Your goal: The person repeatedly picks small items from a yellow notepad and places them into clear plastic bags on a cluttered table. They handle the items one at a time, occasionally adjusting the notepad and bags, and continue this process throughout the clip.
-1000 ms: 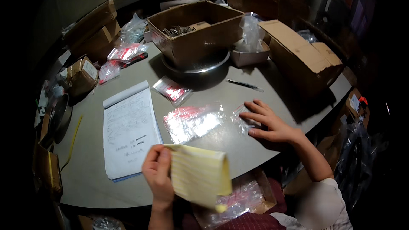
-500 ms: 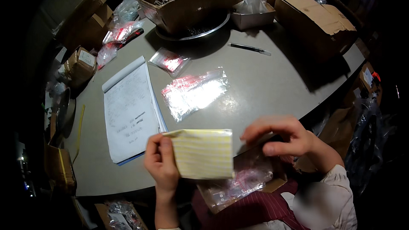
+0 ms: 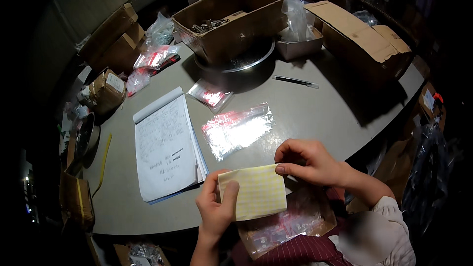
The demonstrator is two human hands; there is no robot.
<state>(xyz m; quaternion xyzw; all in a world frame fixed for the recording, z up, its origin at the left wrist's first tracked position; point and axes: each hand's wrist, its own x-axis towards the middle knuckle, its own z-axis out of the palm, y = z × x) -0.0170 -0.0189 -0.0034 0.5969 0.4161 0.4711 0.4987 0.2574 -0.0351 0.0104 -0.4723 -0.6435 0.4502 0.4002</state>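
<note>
A small pale yellow sheet with a grid of little yellow patches (image 3: 260,193), like a sheet of stickers, is held over the near edge of the table. My left hand (image 3: 217,206) grips its left edge, thumb on the front and fingers behind. At the sheet's upper right corner, my right hand (image 3: 309,163) pinches with thumb and forefinger; whether anything small is between the fingertips cannot be made out. Below the sheet, an open carton (image 3: 322,219) at my lap holds clear plastic bags with red edges (image 3: 286,229), partly hidden by the sheet.
Shiny zip bags (image 3: 239,130) lie mid-table, beside a handwritten notepad (image 3: 165,152). Behind them are another bag packet (image 3: 211,94), a pen (image 3: 295,82) and a box of metal parts (image 3: 236,29) on a metal bowl (image 3: 246,65). A cardboard box (image 3: 364,54) stands at the right.
My right hand has come from apart to the sheet's upper right corner, its fingers closing. The view has shifted, so the table's things sit lower and further right.
</note>
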